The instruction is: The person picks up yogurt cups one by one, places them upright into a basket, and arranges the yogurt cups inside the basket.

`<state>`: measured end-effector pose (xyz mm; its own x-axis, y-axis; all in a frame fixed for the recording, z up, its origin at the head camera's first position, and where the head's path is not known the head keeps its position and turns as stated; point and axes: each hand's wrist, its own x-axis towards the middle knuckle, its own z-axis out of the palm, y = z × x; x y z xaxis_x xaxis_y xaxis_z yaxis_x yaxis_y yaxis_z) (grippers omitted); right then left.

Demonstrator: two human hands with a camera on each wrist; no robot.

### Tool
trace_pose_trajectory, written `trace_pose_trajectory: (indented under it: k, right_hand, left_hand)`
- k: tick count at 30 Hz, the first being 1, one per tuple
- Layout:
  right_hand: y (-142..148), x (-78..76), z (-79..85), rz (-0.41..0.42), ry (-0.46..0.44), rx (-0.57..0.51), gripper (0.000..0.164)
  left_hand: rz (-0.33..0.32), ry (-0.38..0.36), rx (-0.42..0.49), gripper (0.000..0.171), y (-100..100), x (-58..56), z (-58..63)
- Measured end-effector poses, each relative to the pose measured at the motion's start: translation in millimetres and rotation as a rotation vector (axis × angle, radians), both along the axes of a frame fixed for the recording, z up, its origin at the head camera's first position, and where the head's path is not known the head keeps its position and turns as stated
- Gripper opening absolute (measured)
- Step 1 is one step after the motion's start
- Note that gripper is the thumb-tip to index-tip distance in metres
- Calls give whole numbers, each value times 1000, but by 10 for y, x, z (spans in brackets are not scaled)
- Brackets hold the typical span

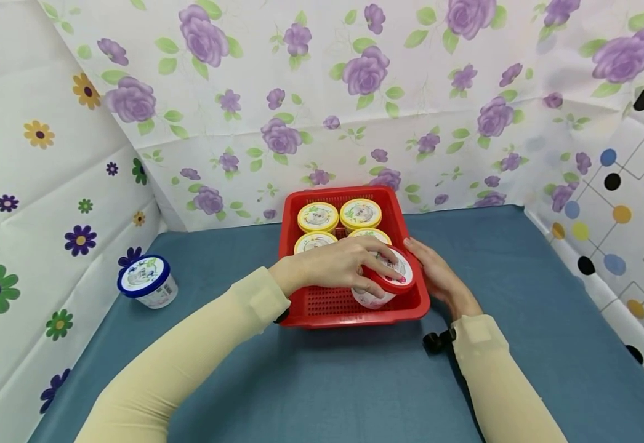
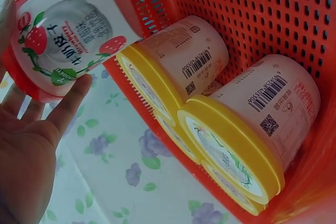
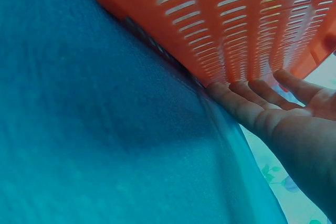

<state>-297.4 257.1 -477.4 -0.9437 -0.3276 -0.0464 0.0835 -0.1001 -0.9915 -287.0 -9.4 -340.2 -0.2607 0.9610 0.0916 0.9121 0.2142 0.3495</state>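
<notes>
My left hand [image 1: 355, 264] grips a tub with a red lid [image 1: 401, 271] by its lid, over the front right of a red plastic basket [image 1: 350, 321]. Strawberry pictures mark the side of this tub [image 2: 79, 30] in the left wrist view, where it tilts beside the basket wall. Several yellow-lidded tubs [image 1: 318, 216] stand in the basket's back part, the nearer ones partly hidden by the left hand. Against the basket's right outer side rests my right hand [image 1: 438, 271]; its fingers [image 3: 236, 103] lie fairly straight along the slotted wall in the right wrist view.
A tub with a blue lid [image 1: 147, 281] sits tilted at the table's left, near the flower-patterned side sheet. Blue cloth [image 1: 322, 381] covers the table. A sheet with purple roses [image 1: 366, 71] hangs behind the basket, and a dotted sheet [image 1: 621, 264] borders the right.
</notes>
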Motion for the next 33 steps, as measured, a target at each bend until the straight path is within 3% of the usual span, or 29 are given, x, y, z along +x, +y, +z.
trace_pose_trajectory:
  k: [9, 20, 27, 33]
  right_hand:
    - [-4, 5, -12, -15, -13, 3, 65]
    - [-7, -4, -15, 2, -8, 3, 63]
    - [2, -1, -3, 10, -16, 1, 63]
    - [8, 0, 1, 14, -6, 4, 62]
  left_hand:
    - [-7, -59, -89, 49, 59, 9, -44]
    - [-15, -52, -143, 48, 81, -3, -73]
    - [48, -90, -216, 49, 73, -7, -79]
    - [40, -83, -233, 54, 70, 9, -91]
